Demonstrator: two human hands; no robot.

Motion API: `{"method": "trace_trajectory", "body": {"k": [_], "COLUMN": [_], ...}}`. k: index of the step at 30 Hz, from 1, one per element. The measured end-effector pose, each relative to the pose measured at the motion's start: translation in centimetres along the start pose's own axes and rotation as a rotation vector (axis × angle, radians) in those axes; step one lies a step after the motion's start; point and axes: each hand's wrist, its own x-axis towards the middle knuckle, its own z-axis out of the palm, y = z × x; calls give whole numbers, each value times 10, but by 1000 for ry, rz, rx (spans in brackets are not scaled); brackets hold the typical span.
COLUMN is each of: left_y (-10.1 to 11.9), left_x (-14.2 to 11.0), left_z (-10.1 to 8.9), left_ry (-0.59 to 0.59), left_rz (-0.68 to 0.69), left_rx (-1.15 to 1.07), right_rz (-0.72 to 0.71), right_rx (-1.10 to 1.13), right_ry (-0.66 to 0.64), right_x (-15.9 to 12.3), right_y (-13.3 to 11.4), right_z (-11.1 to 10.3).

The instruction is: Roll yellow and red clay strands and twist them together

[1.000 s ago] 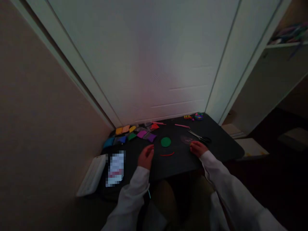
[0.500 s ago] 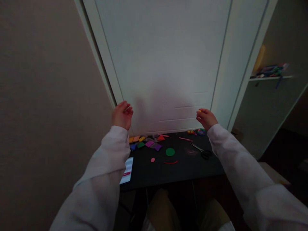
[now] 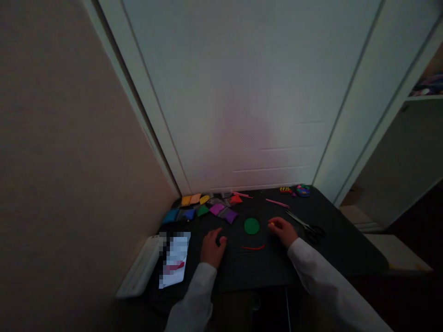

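My left hand point(image 3: 213, 248) is low over the black table, its thumb and fingers curved apart with nothing seen between them. A pink disc seen earlier does not show; it may be behind this hand. My right hand point(image 3: 284, 231) pinches a small yellow piece point(image 3: 272, 224) between its fingertips, just right of a flat green disc point(image 3: 252, 226). Nearer to me, below that disc, lies a thin, slightly curved red strip point(image 3: 254, 247). Scissors point(image 3: 306, 227) with black handles rest beyond my right hand, to its right.
Several coloured packets point(image 3: 217, 209) lie along the back left of the black table point(image 3: 249, 279). A lit, partly blurred screen point(image 3: 176, 260) is at the left. Pink sticks point(image 3: 277, 203) and a colourful round item point(image 3: 303, 190) lie toward the back right. A white door point(image 3: 242, 92) stands behind.
Both hands have come down from in front of the door to the table, and toward each other. My right fingers keep their pinch on the yellow piece. The view has shifted.
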Motion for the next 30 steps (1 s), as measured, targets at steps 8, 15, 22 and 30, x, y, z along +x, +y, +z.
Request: {"method": "trace_trajectory", "body": {"k": [8,15,22,30], "left_y": [-4,-8,-8,-10], "left_x": [-8,-4,-4,-4], "left_z": [9,13,15,15], "left_ry": [-32,-50,-29,-11], "left_rz": [37,45,22,18], "left_rx": [78,100,78,58], "right_rz": [39,69,131,202], "right_rx": [-15,222,404,543], "right_ry": [93,134,106,-19], "right_x": [-1,0,4,3], "right_y": [12,14,20,14], "right_z": [-1,-7,-15,-22]}}
